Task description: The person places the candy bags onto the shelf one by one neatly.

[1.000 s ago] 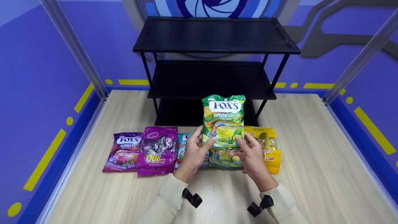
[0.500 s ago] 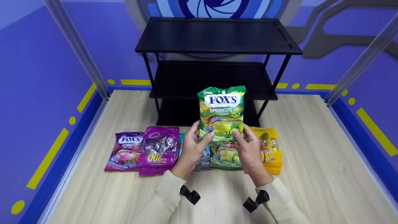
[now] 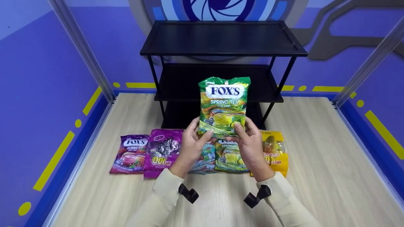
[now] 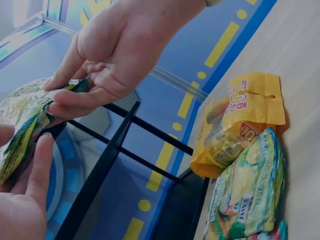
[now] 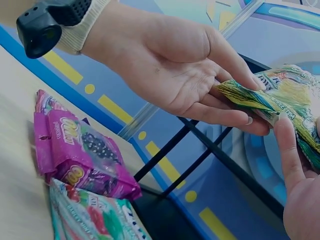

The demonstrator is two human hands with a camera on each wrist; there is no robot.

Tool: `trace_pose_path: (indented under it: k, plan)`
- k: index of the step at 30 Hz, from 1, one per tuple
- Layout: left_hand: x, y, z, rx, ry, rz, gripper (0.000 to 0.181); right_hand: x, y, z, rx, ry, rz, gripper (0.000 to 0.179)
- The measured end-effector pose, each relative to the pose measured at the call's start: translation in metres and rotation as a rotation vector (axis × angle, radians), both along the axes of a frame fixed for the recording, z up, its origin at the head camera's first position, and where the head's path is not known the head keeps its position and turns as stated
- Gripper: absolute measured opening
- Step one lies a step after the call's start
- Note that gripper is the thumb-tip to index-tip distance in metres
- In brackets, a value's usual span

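In the head view a green Fox's Spring Tea candy bag (image 3: pixel 223 107) is held up in front of the black shelf, its printed front towards me. My left hand (image 3: pixel 191 145) grips its lower left corner, thumb on the front and fingers behind. The lower right corner is pinched the same way by my right hand (image 3: pixel 251 145). Both wrist views show fingertips under the bag's bottom edge. Below it, a second Spring Tea bag (image 3: pixel 231 159) lies on the table beside a teal candy bag (image 3: pixel 206 157), which my left hand partly covers.
A three-tier black shelf (image 3: pixel 224 39) stands at the back against the blue wall. Also on the wooden table (image 3: pixel 328 151) lie a Fox's Berries bag (image 3: pixel 130 154), a purple candy bag (image 3: pixel 161 154) and a yellow candy bag (image 3: pixel 274 153). Panels enclose both sides.
Both hands have raised the Spring Tea bag and carried it forward, up towards the middle shelf level. More of the second Spring Tea bag and the teal bag shows below. The view has shifted slightly.
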State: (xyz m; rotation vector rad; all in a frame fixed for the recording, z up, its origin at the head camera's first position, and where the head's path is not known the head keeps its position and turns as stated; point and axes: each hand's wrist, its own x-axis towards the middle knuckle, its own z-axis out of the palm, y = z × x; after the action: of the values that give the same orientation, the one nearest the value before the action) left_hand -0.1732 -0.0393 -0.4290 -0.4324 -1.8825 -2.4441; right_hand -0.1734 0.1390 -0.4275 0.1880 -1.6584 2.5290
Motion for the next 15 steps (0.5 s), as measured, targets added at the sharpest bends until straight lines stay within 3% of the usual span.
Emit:
trace_pose_path:
  k: [6, 15]
  plan:
    - [-0.002, -0.004, 0.007, -0.038, 0.031, 0.012, 0.055, -0.006, -0.003, 0.008, -0.004, 0.054, 0.003, 0.034]
    - [-0.009, -0.007, 0.015, -0.023, 0.059, 0.028, 0.054, -0.014, -0.008, 0.019, -0.031, 0.078, 0.018, 0.036]
